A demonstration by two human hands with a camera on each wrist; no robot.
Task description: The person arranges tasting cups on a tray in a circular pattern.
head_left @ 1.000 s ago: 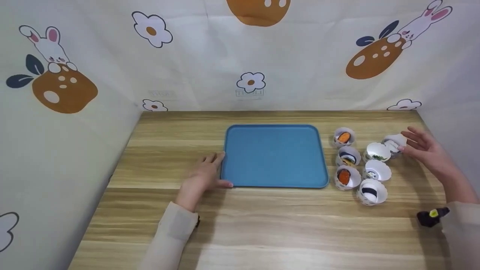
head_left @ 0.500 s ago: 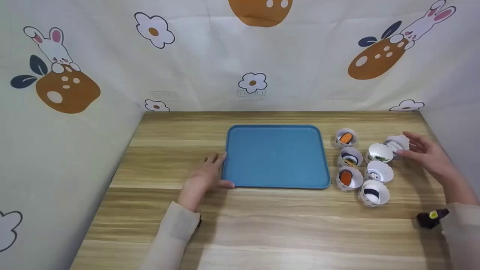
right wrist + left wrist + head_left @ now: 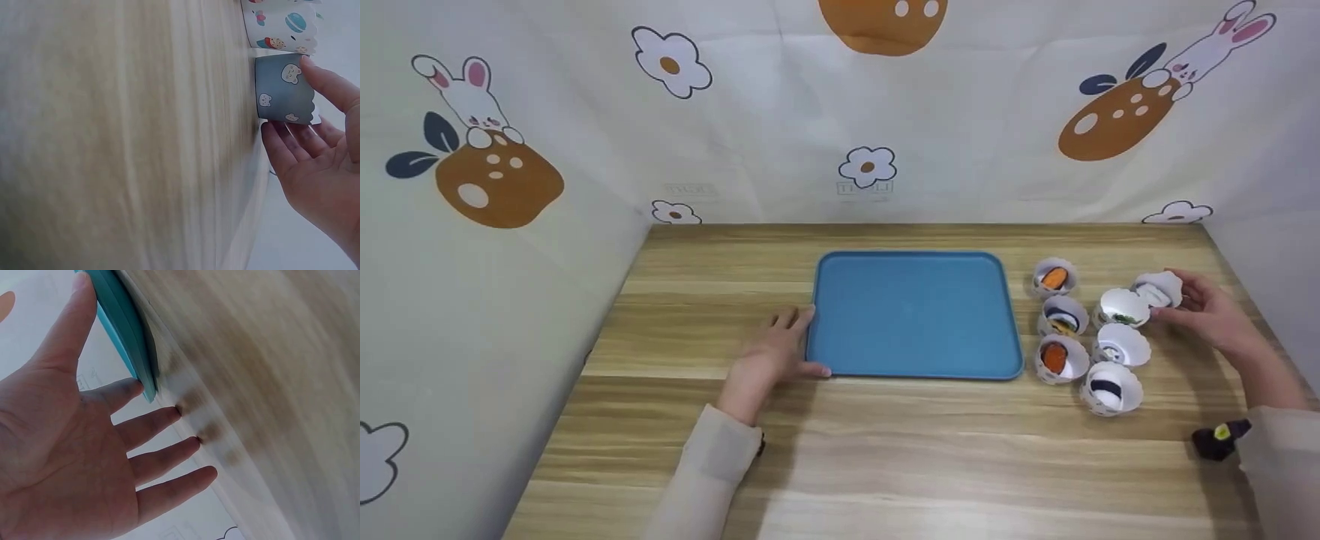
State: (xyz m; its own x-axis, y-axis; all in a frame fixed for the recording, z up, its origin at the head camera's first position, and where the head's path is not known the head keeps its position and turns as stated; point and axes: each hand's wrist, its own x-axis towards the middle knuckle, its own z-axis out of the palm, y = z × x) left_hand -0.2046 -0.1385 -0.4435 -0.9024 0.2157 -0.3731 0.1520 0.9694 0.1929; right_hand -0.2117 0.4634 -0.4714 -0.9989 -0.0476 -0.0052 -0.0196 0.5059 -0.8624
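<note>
At the left side of a blue tray (image 3: 915,315), my left hand (image 3: 767,354) rests with its fingers extended. The left wrist view shows the thumb and index finger touching the tray's rim (image 3: 126,332), the other fingertips at the tabletop. At the far right my right hand (image 3: 1215,319) holds a paper cup (image 3: 1159,288) between thumb and fingers. Seen from the right wrist, this cup (image 3: 286,89) is blue-grey with small bear faces and stands on the table. Something white lies inside it.
Several more paper cups stand right of the tray, such as one with an orange-topped sushi piece (image 3: 1054,278) and one with a black-banded white piece (image 3: 1105,390). A printed white cloth (image 3: 772,150) hangs behind the wooden table (image 3: 960,457).
My right hand has come down and closed its thumb and fingers about the rear right cup, which looks slightly tilted and shifted. The left hand stays at the tray.
</note>
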